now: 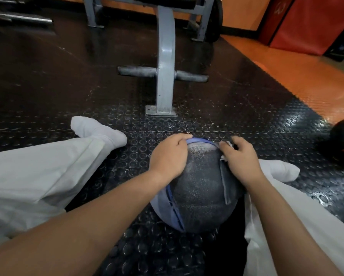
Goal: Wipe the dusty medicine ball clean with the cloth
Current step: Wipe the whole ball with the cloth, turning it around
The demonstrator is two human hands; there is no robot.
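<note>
A dusty grey-and-blue medicine ball (197, 192) sits on the black rubber floor between my outstretched legs. My left hand (168, 157) lies on its upper left side, fingers curved over the top near the blue band. My right hand (239, 158) is on the upper right side, fingers curled around a small whitish cloth (226, 145) pressed against the ball. Only bits of the cloth show at my fingertips and under my palm. A grey film of dust covers the dark panel between my hands.
A grey weight-machine post (165, 76) with a crossbar stands bolted to the floor just beyond the ball. Another red-and-black ball (342, 142) lies at the right edge. An orange floor strip (298, 76) and a red pad (306, 22) are at the far right.
</note>
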